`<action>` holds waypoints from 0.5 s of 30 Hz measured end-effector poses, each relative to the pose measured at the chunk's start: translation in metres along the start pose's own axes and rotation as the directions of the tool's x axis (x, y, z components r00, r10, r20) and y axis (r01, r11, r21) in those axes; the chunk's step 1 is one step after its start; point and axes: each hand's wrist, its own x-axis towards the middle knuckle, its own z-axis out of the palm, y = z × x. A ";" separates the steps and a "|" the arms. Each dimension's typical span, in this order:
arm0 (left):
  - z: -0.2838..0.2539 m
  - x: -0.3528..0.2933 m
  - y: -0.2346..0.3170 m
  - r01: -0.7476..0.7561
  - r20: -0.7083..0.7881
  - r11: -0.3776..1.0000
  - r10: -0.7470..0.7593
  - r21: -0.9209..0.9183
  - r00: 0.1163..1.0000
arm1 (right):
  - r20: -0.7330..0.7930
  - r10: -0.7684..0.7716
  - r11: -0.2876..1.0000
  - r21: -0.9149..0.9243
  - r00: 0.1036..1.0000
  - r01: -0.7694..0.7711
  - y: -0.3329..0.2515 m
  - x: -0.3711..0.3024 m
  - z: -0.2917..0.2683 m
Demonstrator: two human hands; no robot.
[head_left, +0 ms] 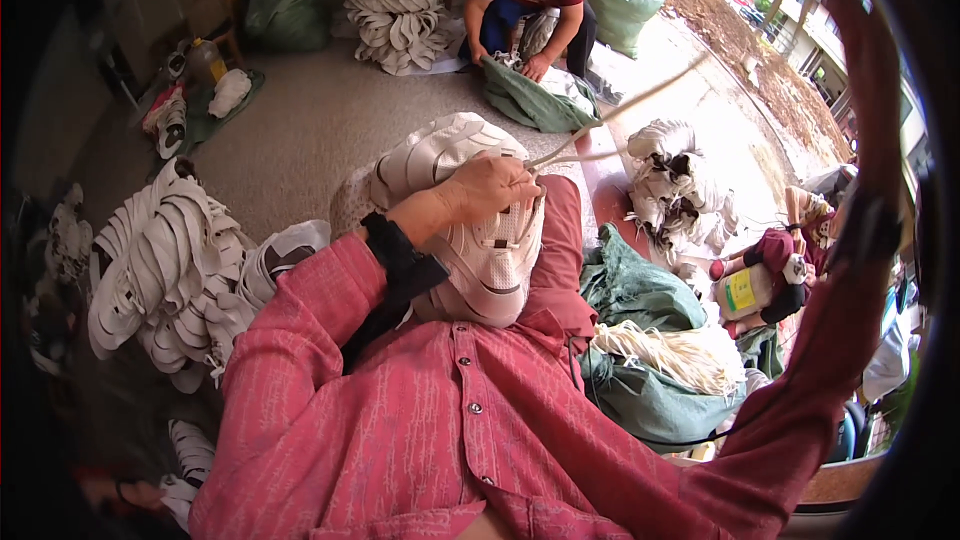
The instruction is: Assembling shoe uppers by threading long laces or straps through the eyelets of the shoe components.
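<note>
Left hand (490,190) is clamping the pale shoe upper (470,220) in the lap, right arm (860,140) is raised pulling the cord (620,105) taut, its grip out of sight; upper's probably light and floppy, best pinched by the edge.

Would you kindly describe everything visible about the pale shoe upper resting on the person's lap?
The shoe upper is pale pinkish-white and looks like synthetic leather, with curved overlaid strips across its top and a panel of small perforations lower down. It has no sole and lies tilted on the lap, against the red trousers. The left hand grips its upper edge. A cream lace runs taut from that spot up and to the right towards the raised right arm, whose hand is out of view.
</note>
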 end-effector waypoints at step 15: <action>-0.009 0.006 -0.014 0.300 0.173 0.740 -0.245 -0.602 0.954 | 0.670 0.228 0.974 -0.160 0.706 -0.162 0.048 -0.347 0.181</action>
